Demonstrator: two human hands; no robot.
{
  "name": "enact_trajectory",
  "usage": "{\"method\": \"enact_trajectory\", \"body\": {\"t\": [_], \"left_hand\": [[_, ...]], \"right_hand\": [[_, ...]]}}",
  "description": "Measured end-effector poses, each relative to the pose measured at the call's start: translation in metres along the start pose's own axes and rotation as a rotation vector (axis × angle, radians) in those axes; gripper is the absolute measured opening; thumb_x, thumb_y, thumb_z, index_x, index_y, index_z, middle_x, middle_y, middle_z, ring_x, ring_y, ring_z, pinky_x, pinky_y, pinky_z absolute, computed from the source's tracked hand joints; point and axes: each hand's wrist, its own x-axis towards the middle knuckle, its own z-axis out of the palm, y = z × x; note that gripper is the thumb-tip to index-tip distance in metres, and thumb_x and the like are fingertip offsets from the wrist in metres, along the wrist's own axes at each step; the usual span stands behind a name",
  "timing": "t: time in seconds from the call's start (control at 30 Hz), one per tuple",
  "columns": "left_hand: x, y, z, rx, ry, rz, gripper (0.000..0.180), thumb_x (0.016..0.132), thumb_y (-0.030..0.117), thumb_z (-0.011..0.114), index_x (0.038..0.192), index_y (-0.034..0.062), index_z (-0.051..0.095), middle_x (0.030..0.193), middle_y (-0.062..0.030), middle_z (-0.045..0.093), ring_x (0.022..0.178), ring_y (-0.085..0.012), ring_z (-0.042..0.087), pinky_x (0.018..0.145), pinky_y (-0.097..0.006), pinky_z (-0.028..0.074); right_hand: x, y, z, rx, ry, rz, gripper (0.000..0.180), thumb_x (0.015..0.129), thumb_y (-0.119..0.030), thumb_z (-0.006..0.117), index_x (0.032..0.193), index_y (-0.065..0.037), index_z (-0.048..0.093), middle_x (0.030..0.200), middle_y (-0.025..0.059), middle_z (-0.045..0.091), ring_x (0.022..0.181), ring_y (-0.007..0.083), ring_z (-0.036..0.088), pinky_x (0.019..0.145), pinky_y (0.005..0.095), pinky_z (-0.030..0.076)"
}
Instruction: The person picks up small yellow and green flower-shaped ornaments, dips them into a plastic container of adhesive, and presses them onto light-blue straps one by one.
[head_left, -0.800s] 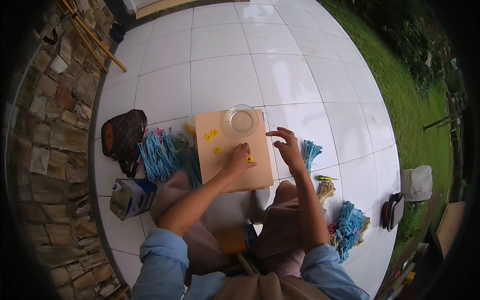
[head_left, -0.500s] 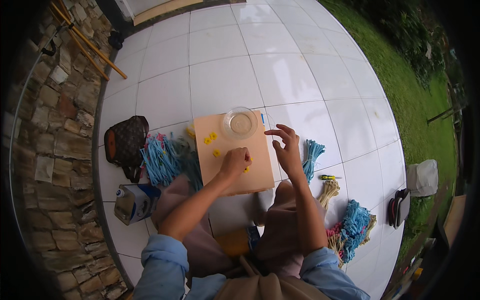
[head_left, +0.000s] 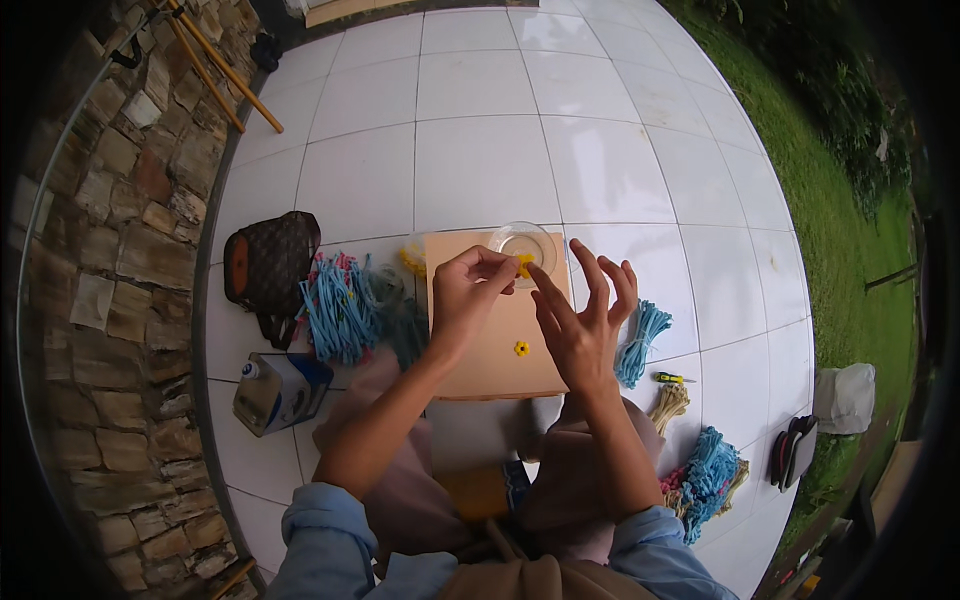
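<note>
Above the board, my left hand (head_left: 468,300) pinches a small yellow flower-shaped piece (head_left: 524,262) between thumb and fingertips. The index fingertip of my right hand (head_left: 585,325) meets or nearly meets that piece, while its other fingers are spread apart. Behind the fingers, a clear round dish (head_left: 548,238) stands at the far edge of the tan board (head_left: 470,372), partly covered by my hands. Another yellow flower piece (head_left: 522,349) lies on the board's near half. Whether a thin thread runs between my hands is too fine to tell.
To the left are a brown bag (head_left: 270,265), blue and pink cord bundles (head_left: 340,310) and a metal can (head_left: 280,392). On the right lie a blue cord bundle (head_left: 643,342), a yellow screwdriver (head_left: 673,378), beige cords (head_left: 668,407) and more blue bundles (head_left: 712,475).
My left hand has lifted off the board and come up beside my right hand with a yellow flower piece. My right hand's fingers have spread wider. The whole view has shifted slightly.
</note>
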Motion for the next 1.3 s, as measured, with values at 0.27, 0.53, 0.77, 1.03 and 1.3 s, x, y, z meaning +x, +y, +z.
{"method": "enact_trajectory", "body": {"t": [0.27,0.53,0.77,1.03,1.3], "left_hand": [[-0.002,0.003,0.0,-0.013,0.009,0.011,0.015,0.08,0.012,0.063,0.083,-0.0018,0.059,0.075,-0.0059,0.062,0.066,-0.0092,0.058,0.065,-0.022,0.049],[0.013,-0.014,-0.014,-0.062,0.015,-0.052,0.014,0.081,0.011,0.061,0.083,-0.0024,0.06,0.073,-0.0062,0.062,0.064,-0.0092,0.059,0.063,-0.021,0.05],[0.084,-0.112,-0.095,0.676,0.269,0.075,0.014,0.073,0.015,0.067,0.08,0.003,0.066,0.069,-0.0069,0.065,0.057,-0.0121,0.061,0.056,-0.024,0.048],[0.082,-0.14,-0.094,0.853,0.297,0.146,0.018,0.072,0.017,0.067,0.079,0.0048,0.056,0.074,-0.0086,0.061,0.067,-0.0225,0.06,0.061,-0.033,0.048],[0.076,-0.114,-0.074,0.977,0.26,0.162,0.023,0.073,0.019,0.066,0.081,0.0056,0.05,0.081,-0.0074,0.052,0.077,-0.025,0.055,0.066,-0.037,0.045]], "right_hand": [[0.001,-0.004,0.004,-0.016,-0.022,0.005,0.033,0.067,-0.017,0.068,0.099,-0.022,0.063,0.125,0.005,0.044,0.109,0.027,0.036,0.097,0.0473,0.026],[0.002,0.001,0.004,0.399,-0.012,0.395,0.024,0.075,-0.009,0.063,0.098,-0.009,0.057,0.121,0.0128,0.04,0.112,0.0306,0.033,0.093,0.041,0.032],[-0.018,0.047,0.056,0.455,-0.378,0.404,0.039,0.075,-0.016,0.065,0.11,-0.009,0.048,0.111,0.0141,0.043,0.105,0.0315,0.039,0.086,0.0416,0.037],[-0.054,0.061,0.114,0.094,-0.643,0.19,0.065,0.066,-0.04,0.071,0.121,-0.017,0.047,0.128,0.0177,0.031,0.115,0.0372,0.031,0.094,0.0526,0.025],[-0.061,0.061,0.123,0.065,-0.679,0.215,0.059,0.066,-0.04,0.071,0.117,-0.019,0.052,0.129,0.0148,0.031,0.118,0.0359,0.029,0.094,0.0544,0.025]]}}
